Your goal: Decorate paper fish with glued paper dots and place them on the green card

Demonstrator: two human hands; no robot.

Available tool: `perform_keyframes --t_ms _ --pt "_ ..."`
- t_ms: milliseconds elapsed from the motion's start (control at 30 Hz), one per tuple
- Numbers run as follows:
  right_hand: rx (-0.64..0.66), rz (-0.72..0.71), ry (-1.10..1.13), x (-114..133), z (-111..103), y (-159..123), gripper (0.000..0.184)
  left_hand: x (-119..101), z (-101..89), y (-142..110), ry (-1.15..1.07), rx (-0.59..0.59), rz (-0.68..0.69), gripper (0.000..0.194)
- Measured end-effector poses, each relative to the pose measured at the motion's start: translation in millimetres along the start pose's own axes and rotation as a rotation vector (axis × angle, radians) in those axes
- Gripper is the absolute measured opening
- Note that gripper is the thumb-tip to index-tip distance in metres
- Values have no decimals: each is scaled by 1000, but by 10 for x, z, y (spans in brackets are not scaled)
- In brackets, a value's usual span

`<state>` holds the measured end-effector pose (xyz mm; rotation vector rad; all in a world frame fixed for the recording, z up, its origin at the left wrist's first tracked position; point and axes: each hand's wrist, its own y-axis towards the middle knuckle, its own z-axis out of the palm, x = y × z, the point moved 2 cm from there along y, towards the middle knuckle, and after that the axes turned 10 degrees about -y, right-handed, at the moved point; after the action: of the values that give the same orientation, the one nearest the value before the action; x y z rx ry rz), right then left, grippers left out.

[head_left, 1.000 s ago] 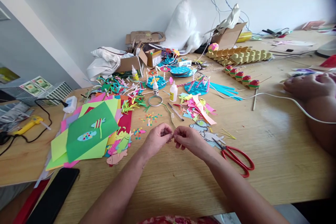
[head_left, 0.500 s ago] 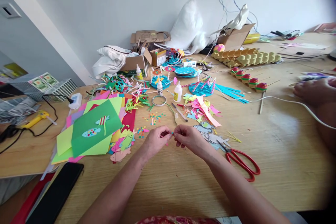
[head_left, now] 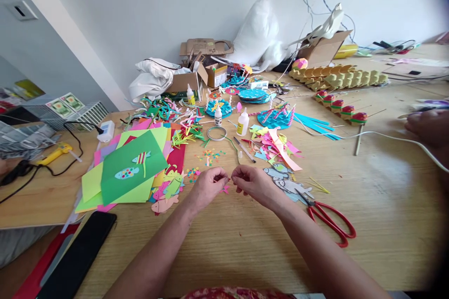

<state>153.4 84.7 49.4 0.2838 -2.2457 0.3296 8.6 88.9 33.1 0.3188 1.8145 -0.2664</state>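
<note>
My left hand (head_left: 211, 187) and my right hand (head_left: 251, 183) meet almost fingertip to fingertip above the table. Both are closed in a pinch; whatever lies between the fingers is too small to make out. A bit of pink paper (head_left: 225, 189) shows just under the left fingertips. Loose confetti dots (head_left: 210, 156) lie beyond the left hand, beside a roll of tape (head_left: 217, 134). Past the right hand are a brush (head_left: 244, 149), cut-out grey fish (head_left: 293, 185) and red-handled scissors (head_left: 331, 222). Two glue bottles (head_left: 242, 123) stand upright farther back.
Coloured paper sheets (head_left: 122, 168) with fish cut-outs (head_left: 164, 203) lie at left, near a black phone (head_left: 79, 257). Paper scraps (head_left: 277, 145), blue woven pieces (head_left: 275, 119) and egg cartons (head_left: 354, 78) are behind. Another person's hand (head_left: 430, 124) rests at right; a white cable (head_left: 389, 131) crosses there.
The view has turned slightly left, so the table things sit farther right. My hands stay pinched together, with only small finger movement; pink paper now shows more below the left fingers.
</note>
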Motion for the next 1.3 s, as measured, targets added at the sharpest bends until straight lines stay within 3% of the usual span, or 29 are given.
perform_keyframes --t_ms 333,567,667,833,1067,1300 --pt "-30 -107 -241 74 -11 28 16 -30 -5 -14 25 -8 10 12" --pt "31 -127 -311 96 -3 125 17 41 -196 -147 178 -92 11 12" --pt "92 -190 -359 36 67 214 17 98 -250 -245 391 -135 53 11" --pt "165 -244 -485 -50 215 339 16 256 -192 -355 592 -109 168 18" --pt "207 -267 -715 21 281 400 19 427 -153 -375 619 -115 307 29" --pt "308 -305 -857 128 302 437 22 474 -148 -384 614 -96 318 36"
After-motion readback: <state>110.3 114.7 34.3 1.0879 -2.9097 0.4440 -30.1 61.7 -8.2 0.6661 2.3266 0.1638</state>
